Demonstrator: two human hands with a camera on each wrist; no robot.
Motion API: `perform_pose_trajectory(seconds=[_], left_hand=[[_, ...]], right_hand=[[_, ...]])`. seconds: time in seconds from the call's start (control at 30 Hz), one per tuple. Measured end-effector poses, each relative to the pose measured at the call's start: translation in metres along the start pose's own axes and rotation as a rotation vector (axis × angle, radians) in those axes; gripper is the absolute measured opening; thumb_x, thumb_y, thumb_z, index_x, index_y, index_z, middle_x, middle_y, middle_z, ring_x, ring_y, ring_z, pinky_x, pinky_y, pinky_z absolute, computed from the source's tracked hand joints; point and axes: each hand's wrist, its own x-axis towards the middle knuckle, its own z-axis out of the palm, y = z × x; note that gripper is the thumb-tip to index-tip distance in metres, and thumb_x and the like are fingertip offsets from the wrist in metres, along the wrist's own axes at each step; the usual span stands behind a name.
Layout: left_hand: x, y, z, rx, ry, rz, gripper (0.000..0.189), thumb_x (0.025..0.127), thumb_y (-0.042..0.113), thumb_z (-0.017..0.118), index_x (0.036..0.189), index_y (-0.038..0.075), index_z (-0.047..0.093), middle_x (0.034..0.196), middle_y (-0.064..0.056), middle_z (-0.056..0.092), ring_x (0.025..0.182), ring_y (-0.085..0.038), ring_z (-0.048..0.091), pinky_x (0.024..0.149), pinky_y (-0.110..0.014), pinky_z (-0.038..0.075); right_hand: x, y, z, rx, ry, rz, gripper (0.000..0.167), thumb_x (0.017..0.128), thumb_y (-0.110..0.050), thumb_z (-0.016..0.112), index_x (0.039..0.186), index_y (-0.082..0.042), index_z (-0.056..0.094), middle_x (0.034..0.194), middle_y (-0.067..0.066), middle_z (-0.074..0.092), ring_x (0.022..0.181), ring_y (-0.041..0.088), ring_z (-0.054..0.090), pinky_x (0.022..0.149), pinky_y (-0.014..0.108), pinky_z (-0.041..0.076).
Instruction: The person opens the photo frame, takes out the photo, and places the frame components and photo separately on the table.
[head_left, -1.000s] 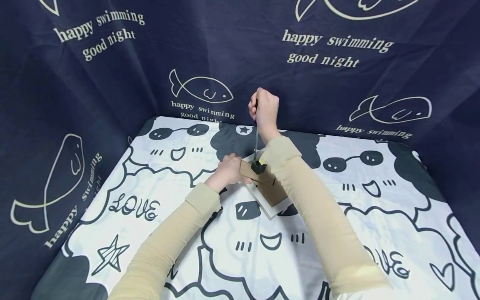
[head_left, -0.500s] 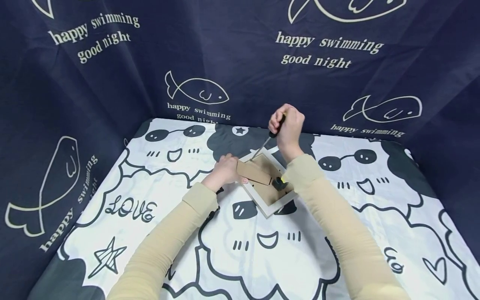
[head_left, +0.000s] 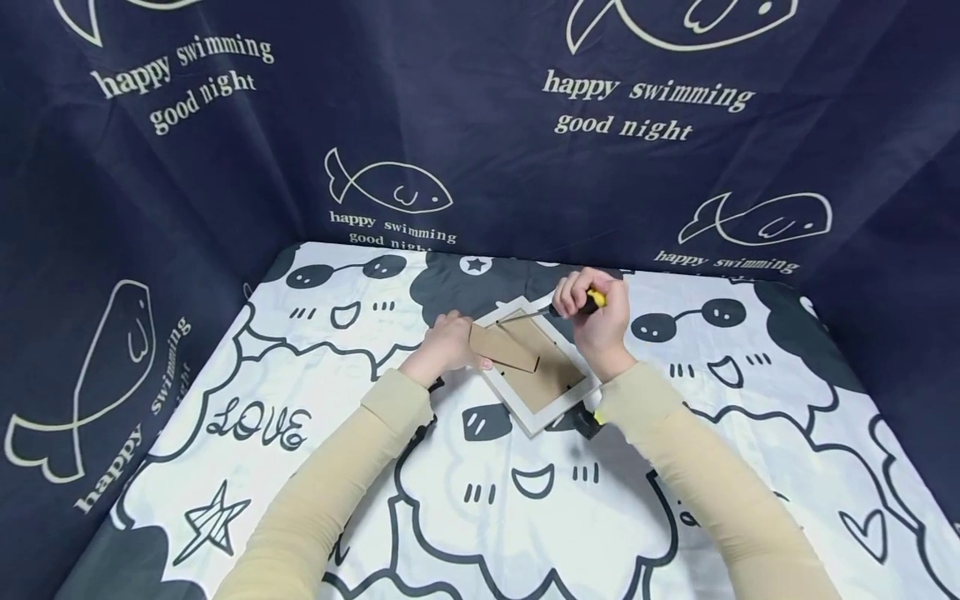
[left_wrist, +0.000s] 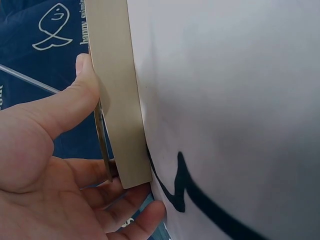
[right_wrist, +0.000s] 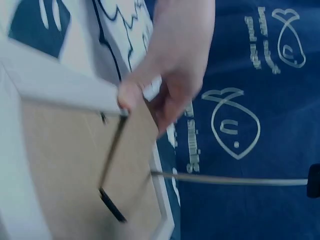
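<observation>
A white-rimmed picture frame (head_left: 555,410) lies back side up on the sheet, turned cornerwise. Its brown backing board (head_left: 558,367) carries an easel stand flap (head_left: 504,346). My left hand (head_left: 446,343) grips the frame's left edge; in the left wrist view, the thumb is on one side of the frame edge (left_wrist: 117,100) and the fingers on the other. My right hand (head_left: 600,325) holds a screwdriver (head_left: 596,297) by its black and yellow handle. The shaft (right_wrist: 240,180) slants low over the frame, its tip at the backing's border beside the flap.
A white sheet with black cartoon drawings (head_left: 465,508) covers the surface. Dark blue curtains (head_left: 495,183) with fish and lettering hang behind and at both sides. Small dark tabs (head_left: 576,385) show along the backing's border.
My right hand has come down and to the right, so the screwdriver has gone from nearly upright to nearly flat, tip still at the frame. The left hand keeps its grip.
</observation>
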Motion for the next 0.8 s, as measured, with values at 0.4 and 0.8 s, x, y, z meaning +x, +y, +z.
perform_pose_trajectory(seconds=[0.4, 0.8], left_hand=[[-0.001, -0.002, 0.001, -0.016, 0.003, -0.002, 0.085, 0.068, 0.048, 0.081, 0.132, 0.001, 0.051, 0.130, -0.018, 0.049, 0.119, -0.034, 0.044, 0.097, -0.050, 0.042], [-0.003, -0.001, 0.003, -0.024, 0.031, 0.014, 0.083, 0.067, 0.046, 0.082, 0.130, 0.001, 0.053, 0.126, -0.018, 0.051, 0.117, -0.034, 0.045, 0.096, -0.050, 0.042]], right_hand=[[-0.019, 0.000, 0.008, 0.022, -0.015, -0.144, 0.034, 0.081, -0.017, 0.035, 0.052, -0.003, 0.025, 0.047, 0.004, 0.031, 0.043, 0.018, 0.028, 0.041, 0.028, 0.021], [-0.015, -0.039, 0.016, -0.112, -0.155, -0.337, 0.038, 0.085, -0.010, 0.034, 0.048, -0.001, 0.029, 0.046, 0.005, 0.032, 0.041, 0.016, 0.032, 0.042, 0.026, 0.028]])
